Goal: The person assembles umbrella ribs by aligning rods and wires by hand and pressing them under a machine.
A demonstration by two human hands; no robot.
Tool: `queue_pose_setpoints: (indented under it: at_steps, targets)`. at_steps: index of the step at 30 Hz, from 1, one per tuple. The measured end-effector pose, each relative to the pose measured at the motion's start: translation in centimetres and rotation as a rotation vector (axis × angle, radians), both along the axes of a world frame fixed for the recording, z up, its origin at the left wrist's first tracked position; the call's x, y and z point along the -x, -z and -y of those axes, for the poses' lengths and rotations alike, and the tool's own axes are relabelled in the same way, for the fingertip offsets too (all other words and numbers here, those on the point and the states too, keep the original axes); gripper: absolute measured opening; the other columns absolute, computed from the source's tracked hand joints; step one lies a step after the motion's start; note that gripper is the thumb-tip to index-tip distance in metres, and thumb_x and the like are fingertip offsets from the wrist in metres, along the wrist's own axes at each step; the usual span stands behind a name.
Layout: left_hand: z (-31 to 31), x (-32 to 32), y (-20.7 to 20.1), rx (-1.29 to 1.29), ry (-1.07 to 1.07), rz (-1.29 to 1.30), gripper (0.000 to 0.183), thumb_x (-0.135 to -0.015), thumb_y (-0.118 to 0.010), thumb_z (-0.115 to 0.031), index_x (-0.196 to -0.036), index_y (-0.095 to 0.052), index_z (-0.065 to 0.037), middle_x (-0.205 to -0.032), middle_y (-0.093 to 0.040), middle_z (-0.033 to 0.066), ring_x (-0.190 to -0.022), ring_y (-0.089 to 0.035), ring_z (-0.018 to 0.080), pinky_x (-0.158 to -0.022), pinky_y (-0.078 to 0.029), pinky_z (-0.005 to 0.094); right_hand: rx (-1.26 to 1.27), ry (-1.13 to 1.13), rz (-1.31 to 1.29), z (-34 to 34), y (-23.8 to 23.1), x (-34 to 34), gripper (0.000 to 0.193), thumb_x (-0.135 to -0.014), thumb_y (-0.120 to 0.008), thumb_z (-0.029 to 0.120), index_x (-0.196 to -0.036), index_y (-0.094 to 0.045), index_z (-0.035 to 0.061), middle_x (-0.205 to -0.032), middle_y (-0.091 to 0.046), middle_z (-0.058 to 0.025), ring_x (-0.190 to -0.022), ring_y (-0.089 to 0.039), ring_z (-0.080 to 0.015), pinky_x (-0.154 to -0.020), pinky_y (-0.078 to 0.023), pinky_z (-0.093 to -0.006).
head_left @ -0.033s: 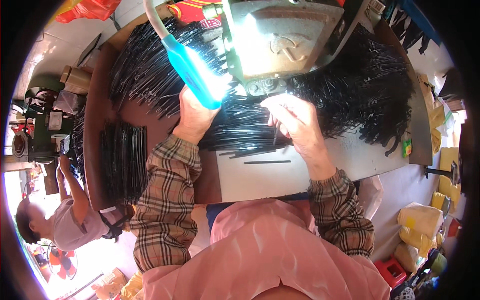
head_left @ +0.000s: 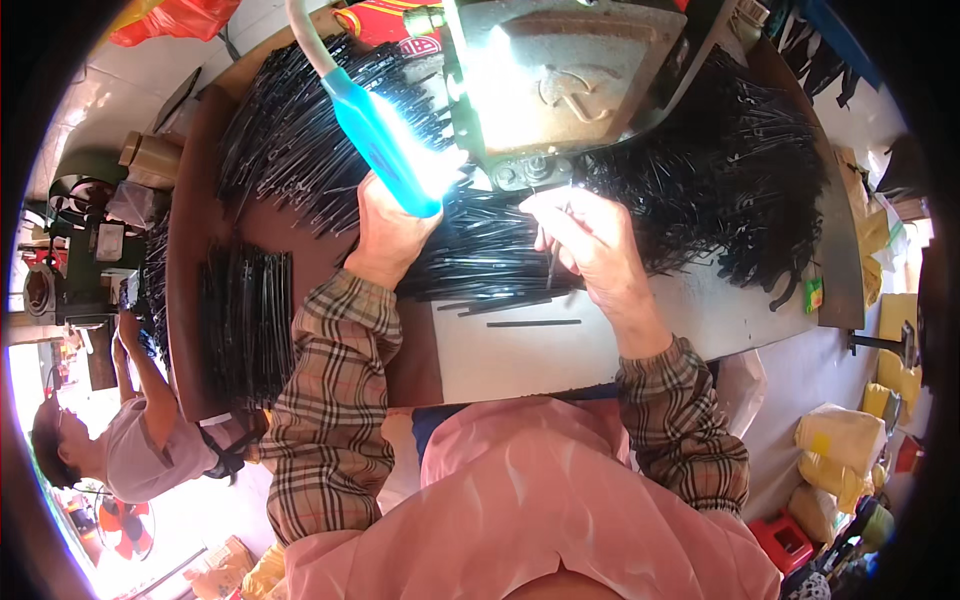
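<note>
In the middle of the worktable lies a heap of thin black strips (head_left: 490, 250). My right hand (head_left: 597, 240) is closed at the heap's right end, just below the metal machine head (head_left: 580, 85). Its thumb and forefinger pinch together, and a single black strip (head_left: 553, 268) hangs down from the fingers. My left hand (head_left: 388, 240) is at the left end of the heap. A bright blue lamp (head_left: 372, 135) covers its fingers, so what they hold is hidden. Two loose strips, one of them a dark strip (head_left: 534, 323), lie nearer to me on the pale tabletop.
Bundled black strips (head_left: 245, 325) lie on the left, a large pile (head_left: 290, 140) at the back left, and a tangled dark pile (head_left: 750, 170) on the right. A co-worker (head_left: 140, 440) stands far left beside a green machine (head_left: 95, 220). A red stool (head_left: 780, 543) is at lower right.
</note>
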State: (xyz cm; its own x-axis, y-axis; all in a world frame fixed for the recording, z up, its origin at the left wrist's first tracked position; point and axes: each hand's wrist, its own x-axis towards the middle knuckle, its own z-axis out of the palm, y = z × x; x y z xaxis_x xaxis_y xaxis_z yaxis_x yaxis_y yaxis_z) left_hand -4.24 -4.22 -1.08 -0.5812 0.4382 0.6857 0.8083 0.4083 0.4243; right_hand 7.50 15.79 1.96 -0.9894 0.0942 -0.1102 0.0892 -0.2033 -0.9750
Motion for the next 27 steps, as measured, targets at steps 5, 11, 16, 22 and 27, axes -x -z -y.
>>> queue_pose_setpoints:
  at_steps: [5,11,16,22,27]
  targets:
    - [-2.5,-3.3,-1.7,-0.172,0.102,0.263,0.022,-0.079,-0.071,0.003,-0.101,-0.071,-0.001,-0.082,-0.066,0.0070,-0.072,-0.060,0.0155,-0.068,-0.050,0.0290,-0.094,0.021,-0.101,0.3,-0.1,0.2,0.017,-0.091,-0.062,0.013,-0.096,-0.067,-0.0025,-0.069,-0.059,-0.0015,-0.063,-0.053,-0.0065,-0.058,-0.042,-0.0212]
    - [-3.4,-5.1,-2.2,-0.464,0.049,1.083,0.022,-0.085,-0.069,-0.008,-0.104,-0.068,0.003,-0.079,-0.064,0.0031,-0.058,-0.050,0.0059,-0.048,-0.037,0.0192,-0.106,0.044,-0.124,0.2,0.8,0.1,0.015,-0.091,-0.061,0.012,-0.096,-0.067,-0.0011,-0.068,-0.058,-0.0015,-0.062,-0.052,-0.0058,-0.056,-0.041,-0.0209]
    - [-3.9,-5.6,-1.4,-0.529,0.044,1.194,0.025,-0.085,-0.070,-0.010,-0.106,-0.066,0.002,-0.078,-0.062,0.0026,-0.054,-0.045,0.0037,-0.045,-0.029,0.0170,-0.126,0.063,-0.112,0.2,1.9,0.2,0.015,-0.091,-0.061,0.012,-0.094,-0.066,-0.0012,-0.067,-0.058,-0.0015,-0.059,-0.052,-0.0056,-0.053,-0.040,-0.0206]
    - [-4.2,-5.8,-1.6,-0.525,0.048,1.213,0.023,-0.085,-0.069,-0.009,-0.104,-0.067,0.003,-0.078,-0.062,0.0036,-0.054,-0.044,0.0039,-0.045,-0.029,0.0173,-0.125,0.092,-0.122,0.2,1.4,0.2,0.015,-0.091,-0.062,0.011,-0.094,-0.066,-0.0025,-0.066,-0.059,-0.0017,-0.059,-0.053,-0.0058,-0.052,-0.040,-0.0205]
    - [-4.3,-5.9,-1.5,-0.504,0.040,1.192,0.024,-0.085,-0.069,-0.010,-0.105,-0.067,0.004,-0.078,-0.062,0.0036,-0.054,-0.044,0.0040,-0.045,-0.029,0.0174,-0.161,0.093,-0.131,0.1,1.6,0.2,0.016,-0.091,-0.062,0.012,-0.093,-0.066,-0.0025,-0.066,-0.059,-0.0016,-0.059,-0.052,-0.0055,-0.053,-0.040,-0.0208]
